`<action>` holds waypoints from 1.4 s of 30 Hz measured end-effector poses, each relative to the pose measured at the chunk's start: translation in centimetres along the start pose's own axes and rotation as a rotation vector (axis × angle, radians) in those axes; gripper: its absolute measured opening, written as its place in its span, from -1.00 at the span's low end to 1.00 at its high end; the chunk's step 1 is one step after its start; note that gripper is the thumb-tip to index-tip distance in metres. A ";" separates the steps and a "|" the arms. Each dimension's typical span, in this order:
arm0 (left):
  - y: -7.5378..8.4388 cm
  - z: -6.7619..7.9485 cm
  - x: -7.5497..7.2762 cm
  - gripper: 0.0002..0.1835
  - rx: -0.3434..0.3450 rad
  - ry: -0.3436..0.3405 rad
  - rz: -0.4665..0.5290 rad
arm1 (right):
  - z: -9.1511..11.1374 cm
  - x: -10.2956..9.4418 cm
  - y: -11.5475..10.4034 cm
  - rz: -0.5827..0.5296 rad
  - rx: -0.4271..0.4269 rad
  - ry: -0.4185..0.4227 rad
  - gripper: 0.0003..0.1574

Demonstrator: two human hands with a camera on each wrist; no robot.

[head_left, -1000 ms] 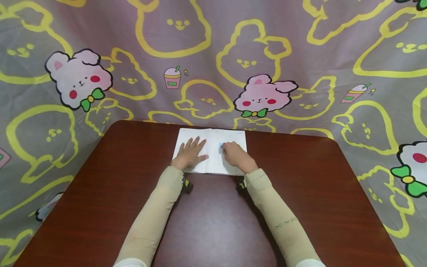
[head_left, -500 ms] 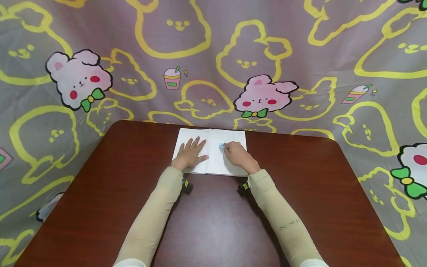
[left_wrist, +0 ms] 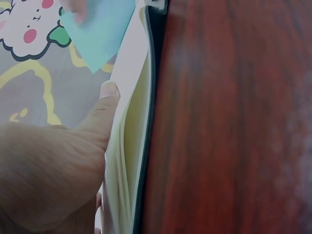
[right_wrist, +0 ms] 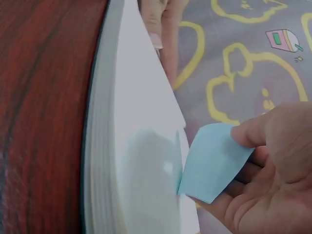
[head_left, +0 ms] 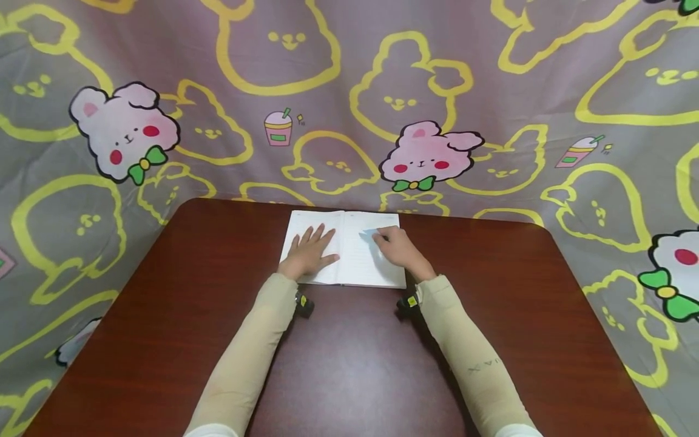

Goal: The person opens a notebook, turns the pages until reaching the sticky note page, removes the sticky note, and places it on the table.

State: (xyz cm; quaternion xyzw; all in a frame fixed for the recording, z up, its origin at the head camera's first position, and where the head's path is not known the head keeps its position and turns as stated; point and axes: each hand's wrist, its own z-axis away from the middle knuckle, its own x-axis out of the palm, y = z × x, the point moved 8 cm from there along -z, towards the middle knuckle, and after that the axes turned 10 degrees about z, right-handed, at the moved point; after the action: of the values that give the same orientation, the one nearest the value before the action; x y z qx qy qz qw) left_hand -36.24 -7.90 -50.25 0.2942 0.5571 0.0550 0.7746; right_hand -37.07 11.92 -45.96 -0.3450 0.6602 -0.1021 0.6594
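An open notebook with white lined pages lies near the back of the table. On its left page rests my left hand, fingers spread, thumb beside the centre fold. Over the right page, my right hand pinches a light blue sticky note between thumb and fingers. In the right wrist view the sticky note bends up from the page, its lower left edge right at the paper. The same blue note shows beyond my left thumb in the left wrist view.
The notebook lies on a dark reddish-brown wooden table with rounded back corners. Behind and beside it hangs a grey curtain printed with cartoon rabbits. A small black wrist camera sits under my right cuff.
My right hand has moved slightly right and back, drawing the sticky note's right side up off the page. My left hand stays put on the left page.
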 end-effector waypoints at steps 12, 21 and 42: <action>-0.3 -0.1 0.1 -0.20 0.009 0.006 0.015 | 1.0 -5.4 3.1 -0.064 0.036 0.220 -0.44; -0.1 -0.2 0.2 -0.20 0.028 0.009 0.025 | 1.2 -7.1 5.3 0.148 -0.020 0.197 -0.64; -0.4 -0.5 0.2 -0.18 0.019 0.011 0.015 | 2.9 -3.2 5.4 0.704 -0.266 -0.025 -0.88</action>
State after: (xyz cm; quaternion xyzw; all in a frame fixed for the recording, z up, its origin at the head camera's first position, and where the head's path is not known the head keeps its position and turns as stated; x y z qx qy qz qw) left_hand -36.68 -7.99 -50.69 0.3055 0.5598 0.0572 0.7682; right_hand -36.40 18.72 -46.86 -0.1805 0.7377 0.2217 0.6116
